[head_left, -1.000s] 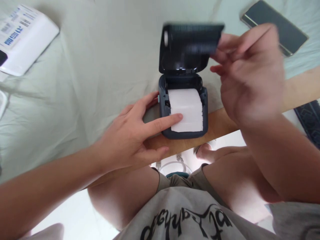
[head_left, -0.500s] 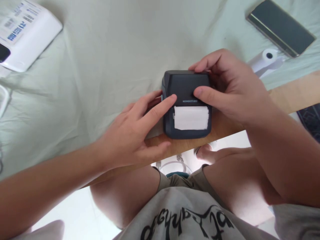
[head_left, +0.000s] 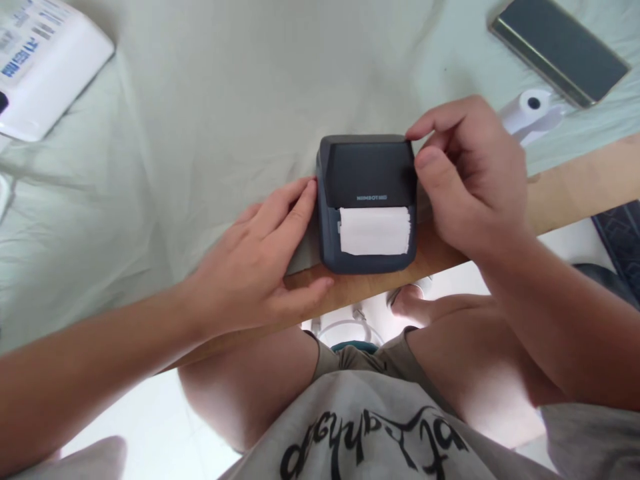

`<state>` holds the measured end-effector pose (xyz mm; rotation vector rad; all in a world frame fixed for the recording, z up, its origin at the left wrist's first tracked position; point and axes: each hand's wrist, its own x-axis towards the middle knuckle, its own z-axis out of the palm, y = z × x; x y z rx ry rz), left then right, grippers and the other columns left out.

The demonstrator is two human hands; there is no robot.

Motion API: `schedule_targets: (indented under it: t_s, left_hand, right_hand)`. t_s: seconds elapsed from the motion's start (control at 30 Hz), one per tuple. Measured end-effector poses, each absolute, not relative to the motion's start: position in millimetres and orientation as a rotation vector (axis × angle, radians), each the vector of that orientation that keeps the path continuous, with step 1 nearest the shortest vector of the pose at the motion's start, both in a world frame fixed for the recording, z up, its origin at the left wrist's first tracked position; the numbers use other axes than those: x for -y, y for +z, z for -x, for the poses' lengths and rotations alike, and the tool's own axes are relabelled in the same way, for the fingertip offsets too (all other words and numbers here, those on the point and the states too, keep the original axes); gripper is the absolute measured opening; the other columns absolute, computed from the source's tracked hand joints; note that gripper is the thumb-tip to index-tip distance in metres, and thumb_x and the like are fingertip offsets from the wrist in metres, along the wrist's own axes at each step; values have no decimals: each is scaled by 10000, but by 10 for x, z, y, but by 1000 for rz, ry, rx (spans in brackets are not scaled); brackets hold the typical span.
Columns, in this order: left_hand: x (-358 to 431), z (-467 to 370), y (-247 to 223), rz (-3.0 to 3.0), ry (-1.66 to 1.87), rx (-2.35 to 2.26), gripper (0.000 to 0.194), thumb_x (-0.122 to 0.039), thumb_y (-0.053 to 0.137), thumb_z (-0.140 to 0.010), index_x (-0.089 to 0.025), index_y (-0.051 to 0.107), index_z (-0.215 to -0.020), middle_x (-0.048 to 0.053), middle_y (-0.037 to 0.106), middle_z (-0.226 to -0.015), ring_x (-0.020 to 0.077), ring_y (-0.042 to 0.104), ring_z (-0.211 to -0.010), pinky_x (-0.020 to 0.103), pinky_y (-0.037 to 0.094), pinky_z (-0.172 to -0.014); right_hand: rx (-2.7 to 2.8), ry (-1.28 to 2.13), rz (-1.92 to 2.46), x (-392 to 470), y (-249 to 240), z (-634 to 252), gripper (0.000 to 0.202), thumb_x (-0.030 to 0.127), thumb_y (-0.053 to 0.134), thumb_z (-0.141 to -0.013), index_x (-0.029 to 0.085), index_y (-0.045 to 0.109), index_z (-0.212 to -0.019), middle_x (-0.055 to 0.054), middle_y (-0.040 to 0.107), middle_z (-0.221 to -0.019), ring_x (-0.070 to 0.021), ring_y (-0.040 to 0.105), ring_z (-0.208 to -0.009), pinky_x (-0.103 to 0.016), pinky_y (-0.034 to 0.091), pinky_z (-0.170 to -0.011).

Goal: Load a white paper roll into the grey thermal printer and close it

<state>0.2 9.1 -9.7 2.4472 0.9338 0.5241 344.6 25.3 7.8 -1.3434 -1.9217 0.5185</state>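
At the near edge of the bench (head_left: 240, 93), squarish dark printer (head_left: 325, 227), with lid (head_left: 370, 167) down, base partly over the wooden strip (head_left: 590, 163), a narrow band of wood between its front and the drop. From under the lid, white paper (head_left: 375, 231), ragged along the right, ending short of the printer's near edge.

Against the printer's left side, fingertips of the left hand (head_left: 260, 253), opened wide, thumb well apart over the wooden strip. At the lid's far right corner, forefinger of the right hand (head_left: 473, 173), loosely curled, only a narrow gap to the thumb just beside the printer; cannot tell whether pressing.

Just past the right hand, white roll (head_left: 525, 110), tight room there. Farther toward the far right corner, phone-like slab (head_left: 563, 50). Toward the far left corner, well apart, white box-like thing (head_left: 70, 73) bearing a printed label. Between, and beyond the printer, broad stretch of wrinkled green cloth.
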Motion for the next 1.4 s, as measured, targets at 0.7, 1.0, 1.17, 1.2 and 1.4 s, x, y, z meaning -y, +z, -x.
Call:
schedule_targets:
  t_s: [0.7, 1.0, 1.17, 1.2, 1.4]
  left_hand:
    - [-137, -14, -114, -2455, 719, -886, 918, -725, 646, -1242, -241, 476, -2003, 163, 664, -1964, 429, 744, -1713, 537, 716, -1378]
    - [-110, -35, -154, -2479, 690, -930, 919, -690, 635, -1212, -290, 487, -2025, 104, 599, -2012, 465, 699, -1780, 568, 701, -1447]
    - [-110, -105, -173, -2442, 740, -939, 886, -653, 681, -1142, -226, 622, -1916, 160, 609, -1988, 456, 683, -1808, 571, 652, -1506]
    - [-103, -109, -174, -2442, 717, -952, 904, -677, 697, -1129, -237, 615, -1915, 163, 596, -1998, 459, 675, -1814, 585, 655, -1500]
    - [-34, -91, -142, -2433, 628, -989, 980, -712, 593, -1222, -168, 364, -2004, 215, 648, -1946, 456, 723, -1727, 654, 642, -1452]
  right_hand:
    - [2163, 884, 1272, -388, 346, -3706, 833, 651, 969, -1057, 341, 620, -1747, 98, 708, -790, -126, 615, -660, -315, 444, -657]
    - [2275, 916, 1337, -464, 560, -3605, 802, 686, 966, -1026, 318, 724, -1697, 67, 704, -745, -158, 572, -630, -382, 462, -639]
    - [2229, 946, 1374, -485, 393, -3597, 931, 725, 978, -1017, 316, 632, -1778, 47, 689, -821, -236, 717, -773, -407, 607, -769]
    - [2194, 988, 1391, -490, 379, -3604, 973, 721, 1014, -996, 339, 613, -1796, 60, 696, -831, -225, 719, -764, -385, 609, -748]
    - [2061, 1045, 1400, -437, 510, -3645, 1073, 737, 1121, -930, 347, 658, -1816, 128, 638, -737, -82, 588, -593, -248, 425, -595]
